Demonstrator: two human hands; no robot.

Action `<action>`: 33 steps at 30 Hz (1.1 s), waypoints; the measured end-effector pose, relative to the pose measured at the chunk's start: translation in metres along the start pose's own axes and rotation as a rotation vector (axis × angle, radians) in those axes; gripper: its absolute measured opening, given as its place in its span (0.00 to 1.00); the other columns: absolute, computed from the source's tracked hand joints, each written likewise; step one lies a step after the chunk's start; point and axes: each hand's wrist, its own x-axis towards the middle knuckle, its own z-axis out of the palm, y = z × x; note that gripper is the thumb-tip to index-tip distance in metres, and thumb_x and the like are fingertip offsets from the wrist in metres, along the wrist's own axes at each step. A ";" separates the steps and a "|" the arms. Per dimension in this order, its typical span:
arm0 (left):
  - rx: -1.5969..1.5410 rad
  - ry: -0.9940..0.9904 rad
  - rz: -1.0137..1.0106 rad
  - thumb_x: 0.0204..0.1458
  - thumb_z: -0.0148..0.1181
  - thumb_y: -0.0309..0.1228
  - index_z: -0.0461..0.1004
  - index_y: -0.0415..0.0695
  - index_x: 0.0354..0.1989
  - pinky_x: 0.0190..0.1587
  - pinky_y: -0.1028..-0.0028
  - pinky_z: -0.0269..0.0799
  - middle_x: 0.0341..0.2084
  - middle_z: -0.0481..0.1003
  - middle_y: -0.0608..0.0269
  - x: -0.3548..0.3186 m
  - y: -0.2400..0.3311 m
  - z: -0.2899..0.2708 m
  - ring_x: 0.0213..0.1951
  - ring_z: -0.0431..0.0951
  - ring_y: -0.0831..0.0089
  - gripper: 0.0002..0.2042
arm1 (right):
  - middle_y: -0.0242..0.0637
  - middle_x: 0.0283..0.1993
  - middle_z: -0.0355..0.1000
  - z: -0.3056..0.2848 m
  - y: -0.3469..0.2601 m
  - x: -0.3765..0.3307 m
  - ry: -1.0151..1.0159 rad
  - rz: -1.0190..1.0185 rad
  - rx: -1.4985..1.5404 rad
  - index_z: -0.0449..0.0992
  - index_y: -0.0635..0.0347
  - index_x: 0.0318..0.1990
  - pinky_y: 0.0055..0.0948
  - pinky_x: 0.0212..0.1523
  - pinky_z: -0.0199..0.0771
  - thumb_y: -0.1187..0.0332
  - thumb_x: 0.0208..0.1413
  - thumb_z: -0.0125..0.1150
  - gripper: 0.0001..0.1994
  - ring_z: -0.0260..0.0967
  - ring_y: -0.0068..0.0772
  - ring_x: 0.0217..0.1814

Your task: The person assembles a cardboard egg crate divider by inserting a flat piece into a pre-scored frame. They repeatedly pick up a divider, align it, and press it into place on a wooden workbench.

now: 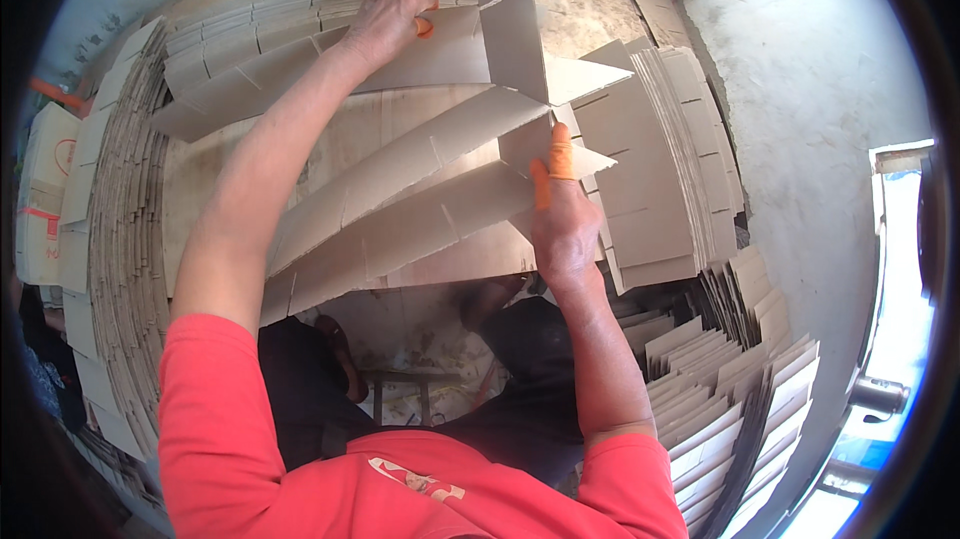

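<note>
My left hand (pixel 392 27), with orange covering on a finger, is closed on the upper edge of a long slotted cardboard strip (pixel 445 54) at the far side of the board. A taller cardboard strip (pixel 512 24) crosses that one near its right end and stands upright. Nearer to me, two more slotted strips, a middle one (pixel 400 156) and a near one (pixel 410 211), run to the same crosspiece. My right hand (pixel 566 224), orange covers on its thumb and a finger, grips this cardboard divider at the crossing. Its fingertips are partly hidden behind the cardboard.
A pale wooden board (pixel 240 174) lies under the strips. Flat cardboard strips are stacked at the back (pixel 330 1), on the left (pixel 125 199) and on the right (pixel 650 159). Assembled dividers (pixel 720 389) stand at the lower right, beside a bare wall (pixel 810 109).
</note>
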 end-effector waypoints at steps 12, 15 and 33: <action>0.058 -0.004 0.028 0.42 0.62 0.23 0.77 0.39 0.34 0.41 0.60 0.75 0.31 0.77 0.45 -0.012 0.014 0.002 0.38 0.78 0.52 0.09 | 0.42 0.40 0.75 -0.013 -0.004 -0.009 0.039 0.039 0.072 0.58 0.55 0.68 0.24 0.40 0.72 0.82 0.57 0.55 0.31 0.71 0.27 0.36; 0.042 0.021 0.007 0.42 0.64 0.26 0.77 0.42 0.37 0.41 0.60 0.72 0.31 0.76 0.46 -0.013 0.012 0.003 0.38 0.77 0.51 0.11 | 0.43 0.39 0.75 -0.015 -0.004 -0.011 0.049 0.010 0.069 0.57 0.55 0.68 0.25 0.40 0.72 0.82 0.56 0.54 0.31 0.72 0.31 0.36; -0.140 0.011 0.040 0.39 0.62 0.20 0.74 0.38 0.30 0.36 0.57 0.69 0.26 0.74 0.45 -0.036 0.052 -0.013 0.34 0.75 0.49 0.08 | 0.55 0.32 0.70 -0.030 -0.002 -0.018 -0.194 0.044 -0.129 0.45 0.60 0.71 0.47 0.32 0.71 0.85 0.45 0.44 0.40 0.71 0.55 0.30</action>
